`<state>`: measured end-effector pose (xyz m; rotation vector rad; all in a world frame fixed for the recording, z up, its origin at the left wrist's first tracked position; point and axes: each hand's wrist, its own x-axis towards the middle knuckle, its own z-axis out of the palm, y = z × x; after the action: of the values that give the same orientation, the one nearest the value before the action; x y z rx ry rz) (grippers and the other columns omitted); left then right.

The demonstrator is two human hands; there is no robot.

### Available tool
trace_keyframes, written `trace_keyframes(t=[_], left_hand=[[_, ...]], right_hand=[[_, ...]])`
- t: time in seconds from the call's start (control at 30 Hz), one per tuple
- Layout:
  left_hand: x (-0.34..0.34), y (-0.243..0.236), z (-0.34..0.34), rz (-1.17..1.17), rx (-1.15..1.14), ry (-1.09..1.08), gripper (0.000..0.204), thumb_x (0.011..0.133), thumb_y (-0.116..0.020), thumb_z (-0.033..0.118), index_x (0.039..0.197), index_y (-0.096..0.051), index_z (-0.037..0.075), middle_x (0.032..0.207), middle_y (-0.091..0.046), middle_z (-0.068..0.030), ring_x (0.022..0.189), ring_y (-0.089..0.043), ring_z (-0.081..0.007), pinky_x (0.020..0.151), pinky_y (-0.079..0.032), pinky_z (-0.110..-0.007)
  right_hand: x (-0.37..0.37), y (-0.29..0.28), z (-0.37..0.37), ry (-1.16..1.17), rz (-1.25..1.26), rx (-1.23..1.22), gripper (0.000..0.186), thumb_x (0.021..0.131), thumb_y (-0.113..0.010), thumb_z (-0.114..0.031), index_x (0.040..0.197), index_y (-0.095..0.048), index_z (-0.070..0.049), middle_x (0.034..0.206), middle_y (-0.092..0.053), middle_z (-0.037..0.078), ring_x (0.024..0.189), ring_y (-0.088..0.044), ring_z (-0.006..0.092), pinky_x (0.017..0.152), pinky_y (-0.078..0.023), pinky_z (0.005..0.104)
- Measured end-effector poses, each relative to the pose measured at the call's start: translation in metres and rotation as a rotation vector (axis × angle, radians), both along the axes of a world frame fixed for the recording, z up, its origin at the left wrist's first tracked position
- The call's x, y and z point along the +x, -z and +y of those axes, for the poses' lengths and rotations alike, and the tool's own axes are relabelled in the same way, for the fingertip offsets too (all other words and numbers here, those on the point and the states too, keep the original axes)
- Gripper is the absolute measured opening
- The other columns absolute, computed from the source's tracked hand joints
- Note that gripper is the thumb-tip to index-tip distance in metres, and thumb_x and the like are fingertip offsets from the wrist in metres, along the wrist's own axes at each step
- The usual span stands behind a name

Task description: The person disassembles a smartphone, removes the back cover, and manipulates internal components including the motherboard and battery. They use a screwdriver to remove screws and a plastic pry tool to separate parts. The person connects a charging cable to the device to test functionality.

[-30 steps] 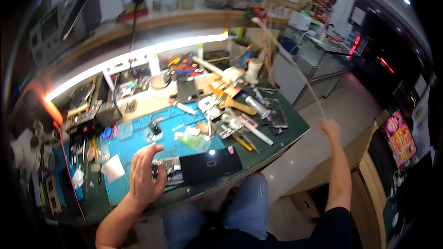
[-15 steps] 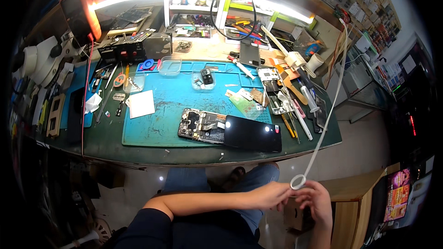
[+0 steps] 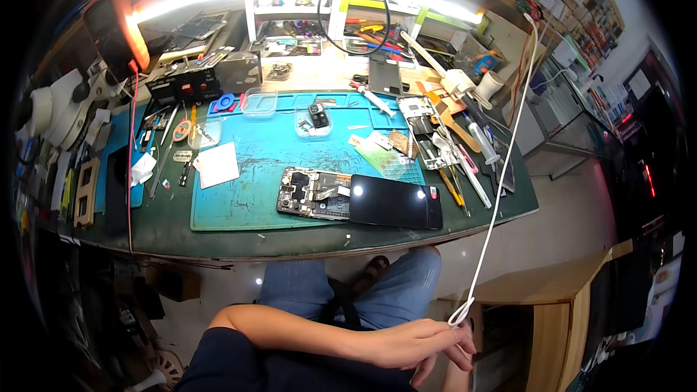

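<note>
A white cable (image 3: 501, 192) runs down from the upper right to my hands, drawn into a narrow loop at its lower end. My left hand (image 3: 406, 343) reaches across my lap, its thumb and forefinger closed on the cable at the loop. Just beyond it, my right hand (image 3: 465, 348) overlaps its fingertips; its fingers are partly hidden, and its grip is unclear. On the bench ahead lies an opened phone (image 3: 312, 194) with bare internals. Its black screen panel (image 3: 396, 202) lies to its right, overlapping it; a flex ribbon shows near the join.
A blue work mat (image 3: 254, 207) covers the bench middle. It bears small clear boxes (image 3: 314, 131) and a white square sheet (image 3: 217, 165). Tweezers, a syringe (image 3: 483, 144) and phone parts crowd the right side. A wooden cabinet (image 3: 549, 341) stands right of my hands.
Both hands have come down and slightly left with the cable. Its open round loop has become narrow and long. My right hand is now more hidden by the left. The view has shifted a little.
</note>
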<state>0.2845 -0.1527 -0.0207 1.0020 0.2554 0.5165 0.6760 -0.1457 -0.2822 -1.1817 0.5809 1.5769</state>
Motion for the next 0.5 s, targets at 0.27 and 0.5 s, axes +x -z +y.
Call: trace_keyframes(t=[0.27, 0.5], left_hand=[[-0.048, -0.017, 0.013, 1.089, 1.007, -0.12, 0.045, 0.11, -0.052, 0.045, 0.117, -0.062, 0.001, 0.123, -0.067, -0.0141, 0.093, -0.075, -0.033, 0.062, -0.06, -0.044], [-0.102, -0.039, 0.083, 1.218, 1.427, -0.738, 0.09, 0.083, -0.085, 0.039, 0.155, -0.046, 0.002, 0.147, -0.057, -0.0221, 0.142, -0.05, -0.0393, 0.121, -0.036, -0.053]], right_hand=[[0.011, -0.132, 0.032, -0.065, -0.86, 0.486, 0.035, 0.115, -0.052, -0.034, 0.144, -0.061, -0.016, 0.068, -0.039, -0.007, 0.049, -0.033, 0.004, 0.039, -0.026, 0.0209], [-0.046, -0.228, 0.046, -0.381, -1.455, 1.015, 0.031, 0.11, -0.054, -0.011, 0.142, -0.053, -0.008, 0.08, -0.059, 0.001, 0.058, -0.047, 0.0053, 0.051, -0.038, 0.0206]])
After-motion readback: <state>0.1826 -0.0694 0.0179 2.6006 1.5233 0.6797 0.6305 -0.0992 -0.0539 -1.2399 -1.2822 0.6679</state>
